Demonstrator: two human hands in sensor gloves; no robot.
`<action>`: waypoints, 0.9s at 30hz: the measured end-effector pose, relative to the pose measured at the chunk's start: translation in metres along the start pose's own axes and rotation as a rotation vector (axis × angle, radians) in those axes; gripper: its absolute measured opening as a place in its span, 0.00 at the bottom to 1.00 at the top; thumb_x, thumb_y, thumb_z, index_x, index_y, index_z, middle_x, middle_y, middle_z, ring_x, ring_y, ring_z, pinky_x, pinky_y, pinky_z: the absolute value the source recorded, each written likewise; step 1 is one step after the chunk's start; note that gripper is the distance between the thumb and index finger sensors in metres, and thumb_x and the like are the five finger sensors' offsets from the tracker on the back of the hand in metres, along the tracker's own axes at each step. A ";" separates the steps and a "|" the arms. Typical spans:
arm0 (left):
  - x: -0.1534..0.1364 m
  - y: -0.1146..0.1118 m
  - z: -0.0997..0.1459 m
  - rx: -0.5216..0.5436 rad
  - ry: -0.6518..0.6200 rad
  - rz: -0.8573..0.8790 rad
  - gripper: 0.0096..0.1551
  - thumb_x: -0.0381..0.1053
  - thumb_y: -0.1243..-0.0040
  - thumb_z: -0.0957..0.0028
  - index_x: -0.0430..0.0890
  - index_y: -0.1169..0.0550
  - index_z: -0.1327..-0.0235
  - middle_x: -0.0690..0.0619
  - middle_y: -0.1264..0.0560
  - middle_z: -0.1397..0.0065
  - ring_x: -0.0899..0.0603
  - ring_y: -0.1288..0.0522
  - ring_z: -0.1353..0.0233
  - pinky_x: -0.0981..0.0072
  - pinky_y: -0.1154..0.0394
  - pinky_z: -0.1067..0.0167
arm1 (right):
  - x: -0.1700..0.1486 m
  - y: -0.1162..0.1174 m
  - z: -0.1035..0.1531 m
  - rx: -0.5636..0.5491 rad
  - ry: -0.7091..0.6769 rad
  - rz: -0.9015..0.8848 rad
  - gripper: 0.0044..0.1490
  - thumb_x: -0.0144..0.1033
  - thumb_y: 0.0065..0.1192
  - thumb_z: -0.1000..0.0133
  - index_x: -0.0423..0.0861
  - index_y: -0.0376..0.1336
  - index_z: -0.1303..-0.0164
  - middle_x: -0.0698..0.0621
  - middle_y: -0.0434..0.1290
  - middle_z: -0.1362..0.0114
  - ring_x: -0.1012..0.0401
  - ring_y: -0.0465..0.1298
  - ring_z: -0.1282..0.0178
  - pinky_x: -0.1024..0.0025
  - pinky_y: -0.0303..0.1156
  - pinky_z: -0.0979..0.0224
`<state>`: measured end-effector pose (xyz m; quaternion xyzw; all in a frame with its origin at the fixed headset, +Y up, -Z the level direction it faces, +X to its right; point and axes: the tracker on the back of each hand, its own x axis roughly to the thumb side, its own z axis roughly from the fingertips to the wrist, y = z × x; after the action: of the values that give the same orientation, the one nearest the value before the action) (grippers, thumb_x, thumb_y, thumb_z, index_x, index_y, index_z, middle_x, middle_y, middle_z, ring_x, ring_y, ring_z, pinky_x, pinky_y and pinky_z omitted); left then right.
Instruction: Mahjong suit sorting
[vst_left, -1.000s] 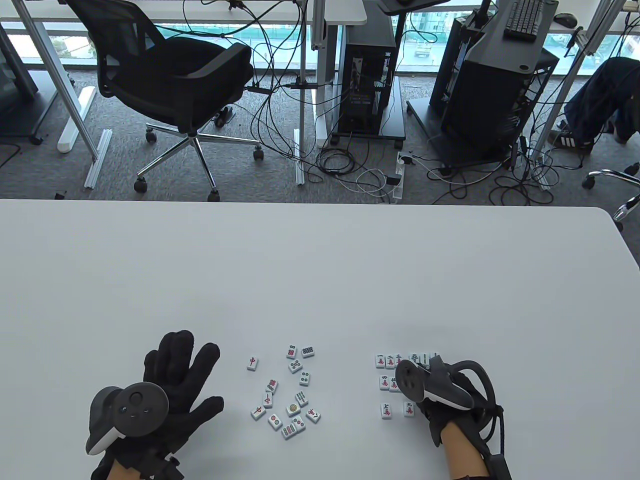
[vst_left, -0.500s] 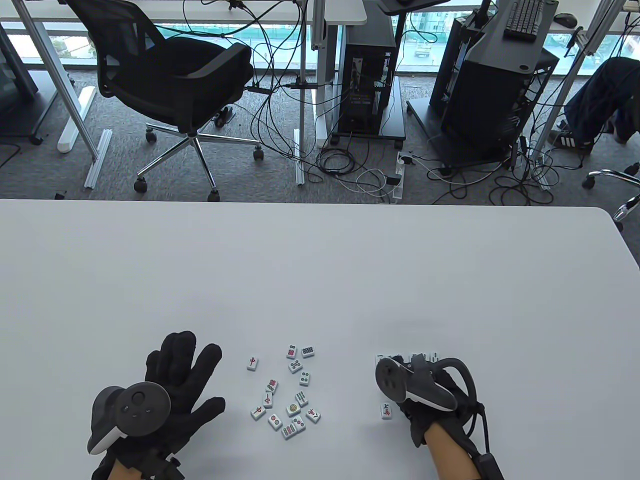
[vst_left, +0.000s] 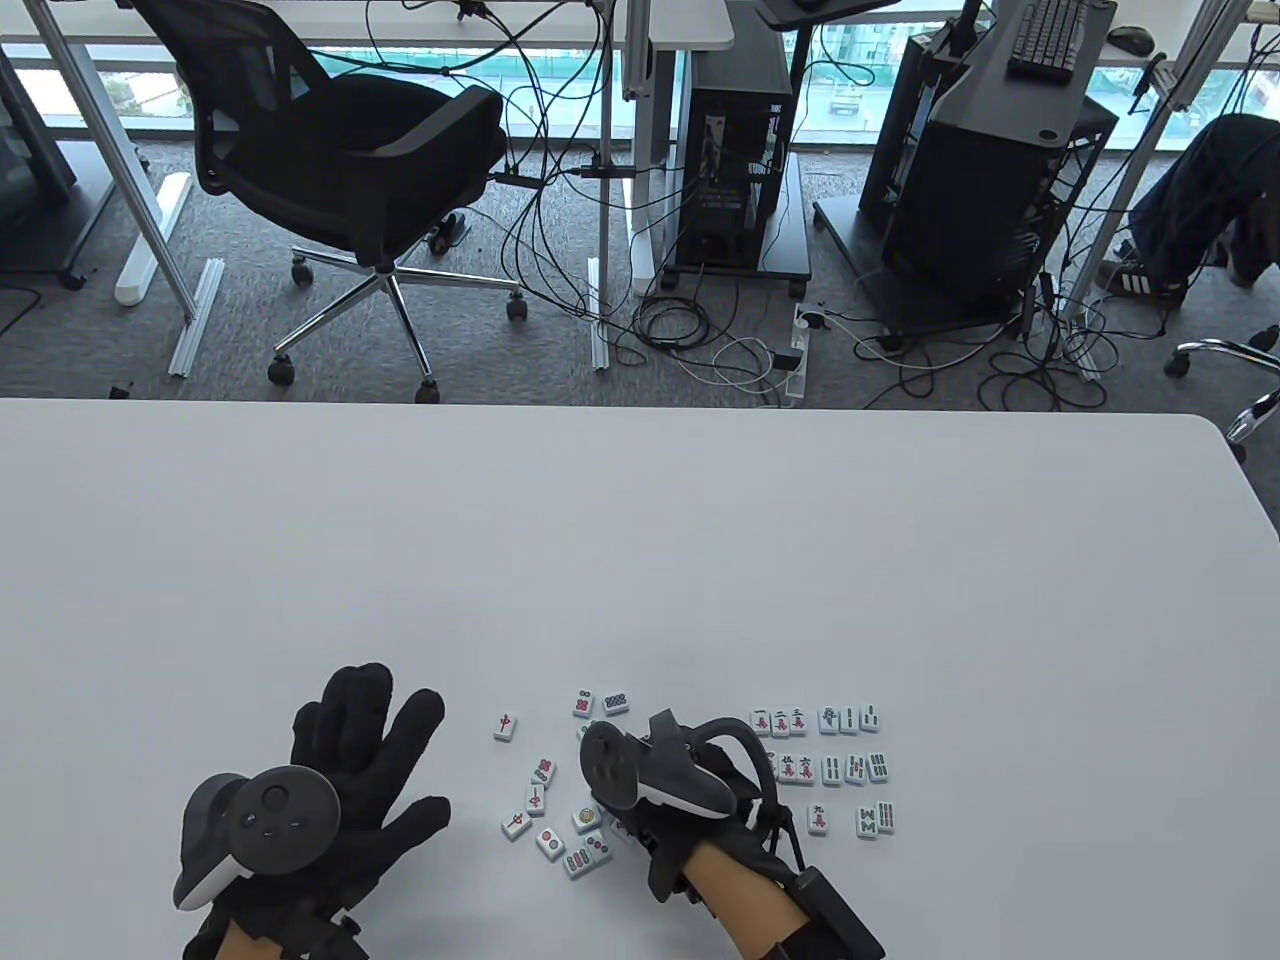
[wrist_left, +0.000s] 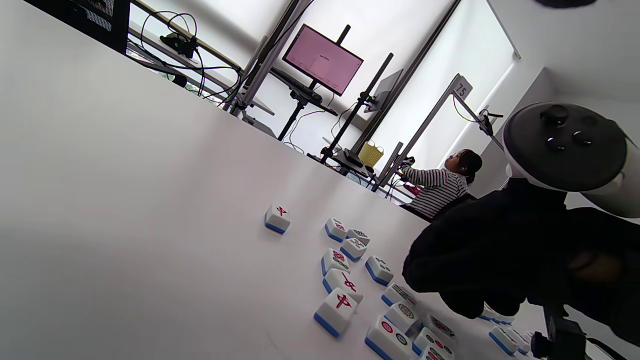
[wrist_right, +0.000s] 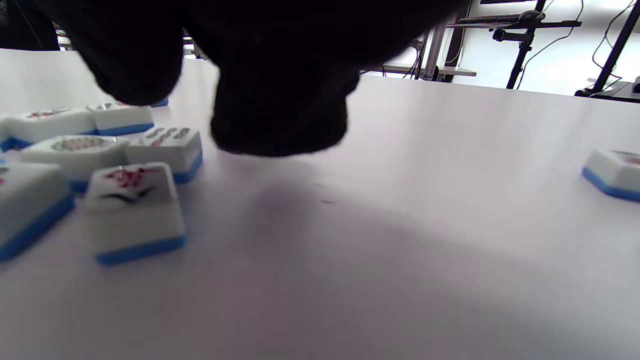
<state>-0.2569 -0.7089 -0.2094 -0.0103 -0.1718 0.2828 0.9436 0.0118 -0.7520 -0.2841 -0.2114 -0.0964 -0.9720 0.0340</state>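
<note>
Loose mahjong tiles (vst_left: 560, 800) lie face up in a small scatter near the table's front middle; they also show in the left wrist view (wrist_left: 345, 290). Sorted tiles lie in short rows to the right: character tiles (vst_left: 780, 720) and bamboo tiles (vst_left: 858, 768). My right hand (vst_left: 640, 800) hovers low over the right side of the scatter. Its fingers (wrist_right: 280, 115) hang just above the table beside a character tile (wrist_right: 132, 210), with nothing seen between them. My left hand (vst_left: 350, 760) rests flat on the table left of the scatter, fingers spread and empty.
One red-marked tile (vst_left: 505, 727) lies apart at the scatter's left, nearest my left hand. The white table (vst_left: 640, 550) stretches wide behind the tiles. An office chair (vst_left: 340, 160) and computer racks stand on the floor beyond the far edge.
My right hand has moved left from over the sorted rows to the loose scatter, uncovering the rows. The left hand has stayed put.
</note>
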 end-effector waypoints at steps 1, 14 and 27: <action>0.000 0.000 0.000 0.003 -0.001 0.001 0.49 0.79 0.57 0.52 0.66 0.57 0.21 0.65 0.77 0.21 0.48 0.80 0.17 0.41 0.77 0.26 | 0.002 0.002 -0.002 0.020 0.007 0.015 0.35 0.56 0.62 0.49 0.38 0.74 0.51 0.50 0.82 0.69 0.65 0.76 0.84 0.73 0.75 0.78; 0.000 0.001 0.001 0.008 -0.005 0.004 0.49 0.79 0.57 0.52 0.66 0.57 0.21 0.65 0.77 0.21 0.48 0.80 0.17 0.41 0.77 0.26 | -0.011 0.003 -0.003 0.075 0.057 0.002 0.32 0.53 0.62 0.47 0.38 0.74 0.49 0.50 0.82 0.67 0.64 0.76 0.82 0.72 0.75 0.77; 0.000 0.000 0.001 0.003 -0.008 0.000 0.49 0.79 0.56 0.52 0.66 0.57 0.21 0.65 0.77 0.21 0.48 0.80 0.17 0.41 0.77 0.26 | -0.015 0.004 0.000 0.108 0.087 0.042 0.36 0.46 0.70 0.50 0.37 0.69 0.37 0.47 0.82 0.61 0.61 0.78 0.77 0.69 0.76 0.72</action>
<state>-0.2576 -0.7089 -0.2082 -0.0076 -0.1752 0.2829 0.9430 0.0262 -0.7558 -0.2898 -0.1687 -0.1425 -0.9728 0.0698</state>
